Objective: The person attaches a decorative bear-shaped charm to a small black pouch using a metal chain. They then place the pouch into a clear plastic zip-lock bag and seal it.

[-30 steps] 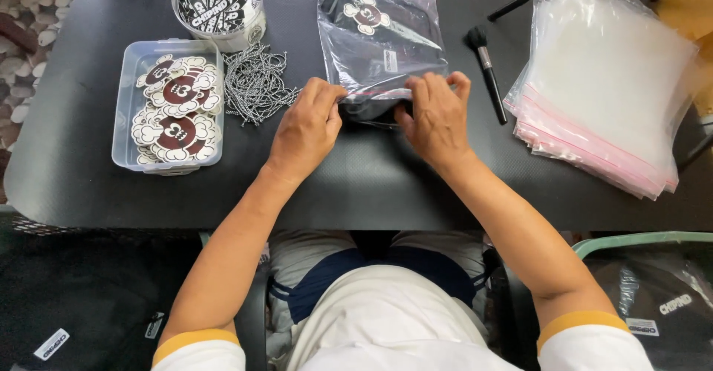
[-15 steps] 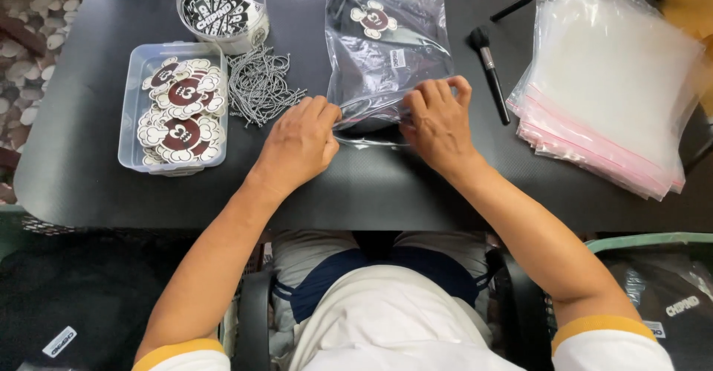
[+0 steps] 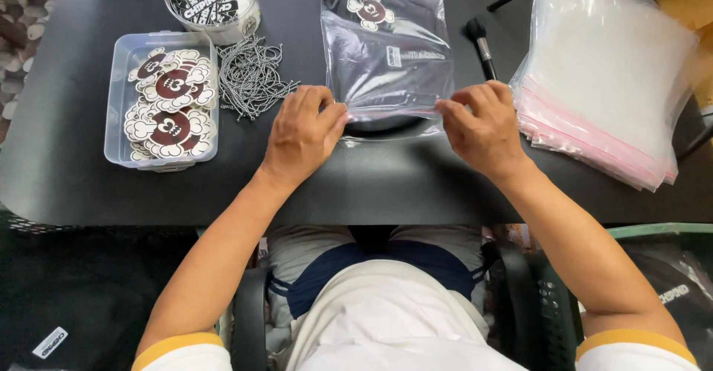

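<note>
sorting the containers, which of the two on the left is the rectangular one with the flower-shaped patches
The clear rectangular tray nearest the table's left edge. The other, a round tub behind it, holds black-and-white printed pieces.

Both forearms stretched forward, left hand and right hand level, palms down, fingertips pinched.

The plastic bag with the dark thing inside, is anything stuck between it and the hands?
Nothing visible is. The left hand and the right hand both pinch the near, open edge of the clear plastic bag directly. The loose cords, the brush and the stack of empty bags all lie off to the sides.
</note>
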